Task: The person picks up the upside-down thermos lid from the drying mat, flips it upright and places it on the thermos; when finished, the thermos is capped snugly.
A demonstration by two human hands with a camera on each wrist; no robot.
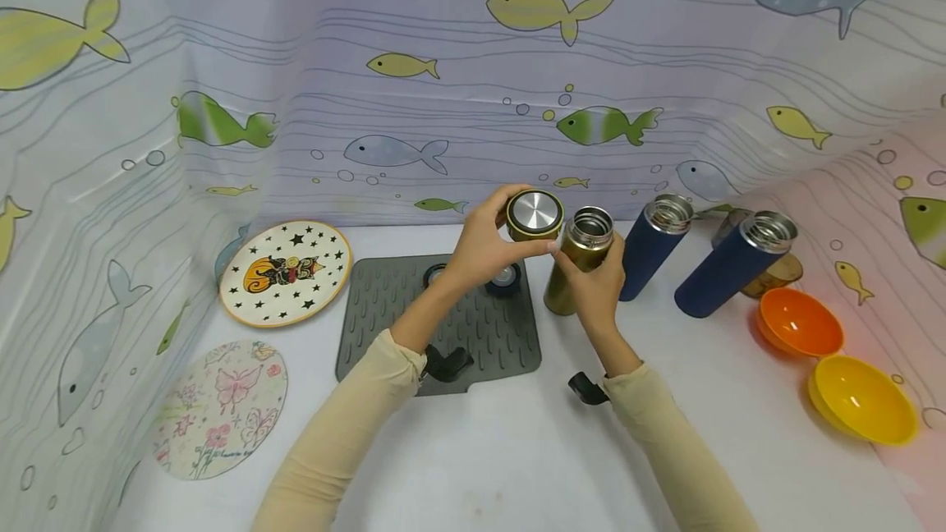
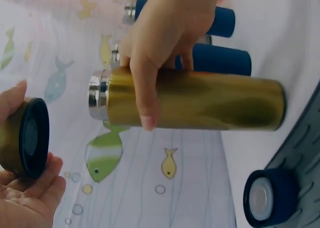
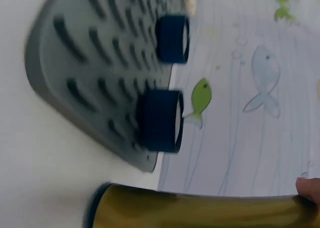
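Note:
My left hand [image 1: 482, 240] holds a gold lid [image 1: 535, 214] with a brushed silver top, its fingers and thumb round the sides. In the left wrist view the lid's dark-rimmed underside [image 2: 34, 138] faces the bottle. My right hand [image 1: 597, 282] grips a gold thermos bottle [image 1: 565, 286] near its neck; the steel mouth [image 1: 593, 224] is uncovered. The lid is up beside the mouth, apart from it in the left wrist view. Two dark blue lids [image 3: 162, 120] sit on the grey drying mat [image 1: 443, 327], partly hidden by my left arm in the head view.
Two uncovered navy thermos bottles [image 1: 650, 249] stand to the right, near a wooden piece [image 1: 783, 269]. Orange [image 1: 798, 323] and yellow bowls [image 1: 861, 401] are at the far right. A cat-patterned plate [image 1: 288, 314] and a butterfly-patterned round mat [image 1: 222, 417] lie left. A fish-print curtain [image 1: 458, 105] surrounds the table.

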